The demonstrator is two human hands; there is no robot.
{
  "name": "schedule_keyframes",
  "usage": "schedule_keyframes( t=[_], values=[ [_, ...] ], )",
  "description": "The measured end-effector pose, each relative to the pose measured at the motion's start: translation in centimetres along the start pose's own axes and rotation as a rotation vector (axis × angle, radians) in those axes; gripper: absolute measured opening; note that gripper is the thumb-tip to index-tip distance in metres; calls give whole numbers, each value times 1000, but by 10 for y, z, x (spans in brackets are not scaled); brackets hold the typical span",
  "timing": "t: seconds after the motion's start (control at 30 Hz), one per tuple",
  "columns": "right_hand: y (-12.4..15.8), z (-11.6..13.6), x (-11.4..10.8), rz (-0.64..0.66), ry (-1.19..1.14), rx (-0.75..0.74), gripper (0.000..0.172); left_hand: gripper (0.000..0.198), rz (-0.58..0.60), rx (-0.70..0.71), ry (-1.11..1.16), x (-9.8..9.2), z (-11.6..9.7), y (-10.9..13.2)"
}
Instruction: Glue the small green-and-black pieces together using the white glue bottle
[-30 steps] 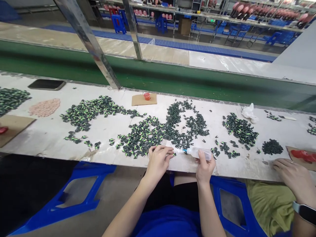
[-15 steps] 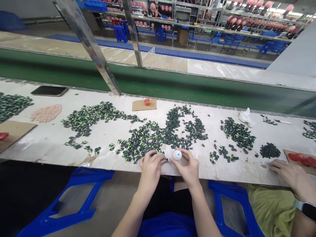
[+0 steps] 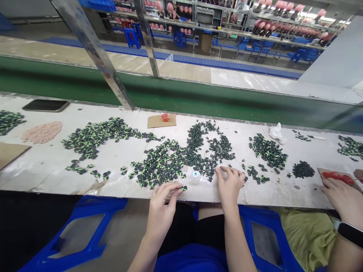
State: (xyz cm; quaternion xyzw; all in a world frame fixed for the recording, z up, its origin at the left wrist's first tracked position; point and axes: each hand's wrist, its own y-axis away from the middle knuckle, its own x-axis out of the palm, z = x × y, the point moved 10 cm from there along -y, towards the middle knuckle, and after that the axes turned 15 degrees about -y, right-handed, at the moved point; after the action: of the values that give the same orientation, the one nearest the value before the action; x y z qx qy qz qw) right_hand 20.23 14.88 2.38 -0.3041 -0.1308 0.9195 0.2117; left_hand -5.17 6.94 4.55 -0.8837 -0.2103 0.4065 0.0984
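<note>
Left hand: your left hand pinches one small piece, dark with some green on it, between the fingertips just above the near edge of the table
Right hand: your right hand reaches down at the near side of the plain dark pieces, fingers bent; whether anything is caught between them, you cannot tell from this view
Bottle: the white bottle with its blue tip stands between your two hands, with neither hand on it
Near heap: the green-marked pieces spread just left of the bottle and run up against the plain ones
Left heap: another mound of dark-and-green bits lies farther left, with a few strays on its near side
Progress: judging by the heaps, plenty of pieces bear green already, while a good many of yours look plain and so seem left over; the one in your left hand appears midway, not yet laid down
Far side: a red tub sits on a piece of cardboard
Right end: a co-worker's hand is beside a small black pile
</note>
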Motion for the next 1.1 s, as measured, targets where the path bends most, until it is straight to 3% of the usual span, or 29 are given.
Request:
schedule_keyframes(
  t=[0.1,0.2,0.37,0.47,0.57,0.73,0.93,1.1],
  values=[
    [-2,-4,8,27,-11,31,28,13,2,20,40,-1,-8,1],
    [2,2,6,59,-186,61,27,11,-1,47,78,-2,-19,0],
    [23,44,-1,210,-532,90,19,12,-6,130,85,-3,-40,-4],
    [40,62,8,359,-659,203,16,12,-24,189,45,-5,-49,-4],
    [51,61,18,429,-719,335,15,12,-44,228,2,-6,-54,-4],
    [55,55,26,431,-804,394,15,12,-10,237,12,-2,-53,-3],
    [51,64,26,379,-913,268,7,14,52,97,142,3,-38,-7],
    [49,61,25,322,-990,206,4,13,88,58,226,6,-37,-9]
  ],
)
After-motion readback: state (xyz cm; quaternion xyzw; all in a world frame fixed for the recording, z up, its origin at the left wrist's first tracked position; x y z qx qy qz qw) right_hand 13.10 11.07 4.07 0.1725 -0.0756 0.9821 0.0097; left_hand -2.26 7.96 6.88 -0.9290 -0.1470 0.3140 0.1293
